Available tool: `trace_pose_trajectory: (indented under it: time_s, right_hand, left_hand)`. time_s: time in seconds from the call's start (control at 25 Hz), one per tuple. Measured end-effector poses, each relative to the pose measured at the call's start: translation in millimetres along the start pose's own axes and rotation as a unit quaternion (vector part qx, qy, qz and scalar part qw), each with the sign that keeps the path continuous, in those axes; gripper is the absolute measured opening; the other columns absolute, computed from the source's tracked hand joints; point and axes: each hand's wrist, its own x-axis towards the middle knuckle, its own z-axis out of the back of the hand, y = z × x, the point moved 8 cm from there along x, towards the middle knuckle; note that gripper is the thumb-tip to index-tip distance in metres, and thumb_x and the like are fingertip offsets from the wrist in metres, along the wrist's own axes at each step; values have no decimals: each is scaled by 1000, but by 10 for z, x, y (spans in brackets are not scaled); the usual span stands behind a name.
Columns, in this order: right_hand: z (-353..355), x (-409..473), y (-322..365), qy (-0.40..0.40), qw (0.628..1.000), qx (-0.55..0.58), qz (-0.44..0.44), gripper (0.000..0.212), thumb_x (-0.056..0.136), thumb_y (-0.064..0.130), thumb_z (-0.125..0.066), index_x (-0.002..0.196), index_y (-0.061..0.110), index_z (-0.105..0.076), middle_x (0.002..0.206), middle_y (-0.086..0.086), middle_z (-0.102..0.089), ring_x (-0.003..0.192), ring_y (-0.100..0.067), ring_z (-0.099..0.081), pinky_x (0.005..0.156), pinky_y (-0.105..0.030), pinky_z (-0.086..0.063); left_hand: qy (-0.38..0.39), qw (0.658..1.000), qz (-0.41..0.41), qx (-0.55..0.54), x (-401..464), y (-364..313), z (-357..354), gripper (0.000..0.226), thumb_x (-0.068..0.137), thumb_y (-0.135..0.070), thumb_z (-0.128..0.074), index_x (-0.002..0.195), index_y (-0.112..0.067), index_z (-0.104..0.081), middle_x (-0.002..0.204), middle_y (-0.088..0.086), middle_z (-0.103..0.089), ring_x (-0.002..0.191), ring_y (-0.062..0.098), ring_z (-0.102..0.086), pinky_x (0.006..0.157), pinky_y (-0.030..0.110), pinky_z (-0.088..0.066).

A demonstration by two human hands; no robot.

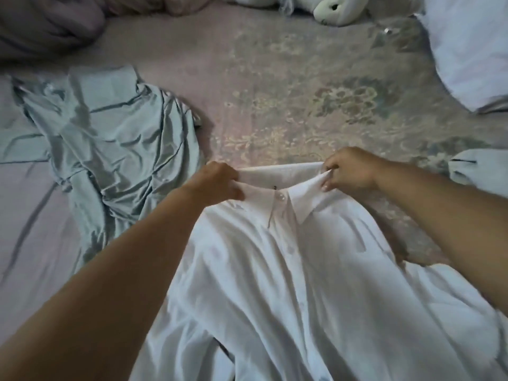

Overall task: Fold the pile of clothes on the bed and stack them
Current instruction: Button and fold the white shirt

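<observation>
A white button-up shirt [297, 270] lies front side up on the bed in front of me, collar pointing away. My left hand [217, 180] grips the left end of the collar. My right hand [349, 171] pinches the right end of the collar between thumb and fingers. The collar is stretched between the two hands, and the top button is fastened. A crumpled pale green garment [110, 138] lies on the bed to the left, apart from the shirt.
The bed sheet [288, 92] is pinkish with a floral pattern. A white cloth [472, 50] lies at the far right, a pale blue piece [475, 169] at the right edge, a plush toy [338, 9] at the top, and a rumpled mauve blanket [46, 26] at the top left.
</observation>
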Motion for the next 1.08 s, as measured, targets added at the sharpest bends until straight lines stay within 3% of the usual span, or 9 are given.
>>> trace_pose_trajectory:
  time_s: [0.16, 0.28, 0.4, 0.52, 0.6, 0.72, 0.88, 0.96, 1.08]
  right_hand:
    - [853, -701, 300, -39, 962, 270, -31, 16, 76, 0, -75, 86, 11, -70, 72, -1, -61, 56, 3, -51, 55, -9, -40]
    - [1785, -1184, 674, -64, 945, 321, -10, 28, 82, 0, -68, 85, 25, -57, 73, -6, -54, 55, -1, -47, 52, -18, -41]
    - [2898, -1710, 1055, -65, 950, 306, 18, 40, 83, 6, -69, 106, 33, -50, 97, -3, -61, 82, -12, -56, 71, -26, -45]
    - [3841, -2223, 1410, -48, 980, 193, 23, 20, 82, 14, -73, 98, 9, -63, 79, 1, -58, 76, -12, -53, 61, -11, -38]
    - [4445, -2579, 1660, -98, 980, 173, 33, 20, 87, 23, -67, 80, 5, -63, 66, 1, -53, 63, -11, -48, 53, -16, -35]
    - [5284, -3195, 1965, -229, 942, 236, 65, 23, 87, 46, -58, 76, 26, -59, 65, 14, -59, 65, -2, -55, 61, -22, -44]
    - [5898, -3701, 2323, -326, 908, 235, 119, 32, 94, 40, -51, 101, 11, -59, 90, -6, -64, 81, -16, -59, 67, -23, -43]
    - [6181, -3985, 2556, -372, 890, 213, 152, 19, 95, 36, -52, 92, 17, -52, 79, -1, -59, 72, -11, -55, 62, -19, -40]
    - [6651, -4444, 2868, -442, 856, 179, 198, 28, 94, 36, -55, 74, 23, -41, 64, 6, -47, 58, -5, -44, 57, -21, -35]
  left_hand:
    - [-107, 982, -27, -153, -542, -324, 1070, 18, 75, -7, -75, 88, 2, -65, 70, 4, -53, 69, 24, -56, 57, 19, -30]
    - [-113, 968, -31, -221, -907, -645, 2005, 29, 78, -4, -72, 104, -9, -61, 69, 3, -53, 55, 4, -44, 52, 11, -35]
    - [-121, 958, -60, -253, -1249, -966, 3159, 51, 77, -7, -74, 120, -21, -50, 68, 7, -48, 54, 8, -38, 52, 15, -36]
    - [-110, 966, -60, -228, -1550, -1255, 4157, 19, 77, -13, -77, 75, -12, -58, 59, -2, -39, 50, 4, -32, 50, 26, -31]
    - [-156, 966, -66, -198, -1765, -1463, 4775, 37, 79, -25, -74, 61, -7, -48, 58, -1, -38, 54, 8, -33, 53, 30, -30]
    - [-277, 928, -82, -236, -2222, -1828, 5704, 42, 85, -41, -60, 69, -4, -48, 62, -1, -42, 58, 11, -34, 53, 30, -31]
    - [-417, 889, -43, -185, -2797, -2269, 6472, 39, 93, -31, -57, 65, -18, -33, 57, -5, -39, 61, 21, -35, 53, 28, -31]
    - [-454, 881, -1, -134, -3070, -2488, 6788, 32, 93, -40, -54, 72, -19, -41, 65, -4, -46, 69, 21, -39, 60, 33, -31]
    - [-498, 845, 8, -195, -3468, -2584, 7339, 35, 91, -39, -55, 68, -16, -42, 64, -3, -45, 67, 23, -42, 60, 33, -30]
